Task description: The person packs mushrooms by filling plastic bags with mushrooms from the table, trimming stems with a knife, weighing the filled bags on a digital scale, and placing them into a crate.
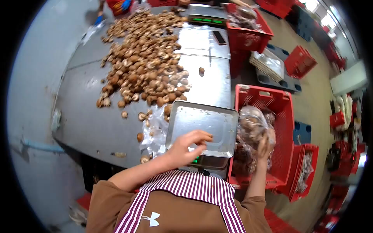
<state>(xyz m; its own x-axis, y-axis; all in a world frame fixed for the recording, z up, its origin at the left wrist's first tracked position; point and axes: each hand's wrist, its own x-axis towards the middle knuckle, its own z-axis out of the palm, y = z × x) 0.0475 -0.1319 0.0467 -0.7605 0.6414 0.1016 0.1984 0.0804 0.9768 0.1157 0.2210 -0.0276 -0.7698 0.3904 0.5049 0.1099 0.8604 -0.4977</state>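
Note:
My left hand [188, 147] hovers over the near part of a metal weighing scale tray [194, 120], thumb and fingers apart with nothing between them. Green digits of the scale show partly beneath my wrist. To the right, my right hand [265, 145] grips a clear plastic bag of mushrooms [251, 122] inside a red crate [283, 128]. More bagged mushrooms lie under and around that bag. Left of the tray, crumpled clear plastic bags [154, 132] rest on the metal table [89, 120], with a few loose mushrooms among them.
A large heap of loose brown mushrooms [143, 62] covers the table's middle. Beyond it stand a second scale [208, 13], a dark phone [219, 37] and another red crate [248, 37] of bags. A smaller red crate [307, 174] sits at the right. Another person's blue-gloved hand [126, 4] shows at the far edge.

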